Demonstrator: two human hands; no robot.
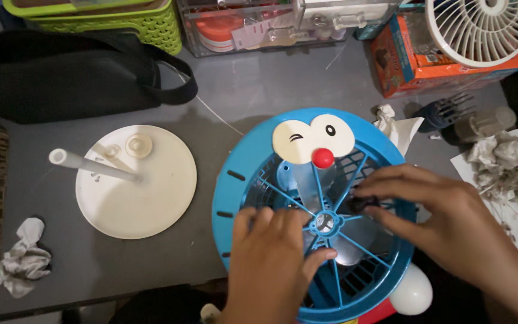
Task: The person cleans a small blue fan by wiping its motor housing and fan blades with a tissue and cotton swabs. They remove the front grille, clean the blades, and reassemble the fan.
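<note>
Where hands (271, 264) rest: cluttered grey table (259, 84)

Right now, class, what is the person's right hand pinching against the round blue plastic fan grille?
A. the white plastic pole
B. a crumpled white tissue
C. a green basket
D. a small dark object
D: the right hand pinches a small dark object against the round blue plastic fan grille, while the left hand rests flat on the grille.
</note>
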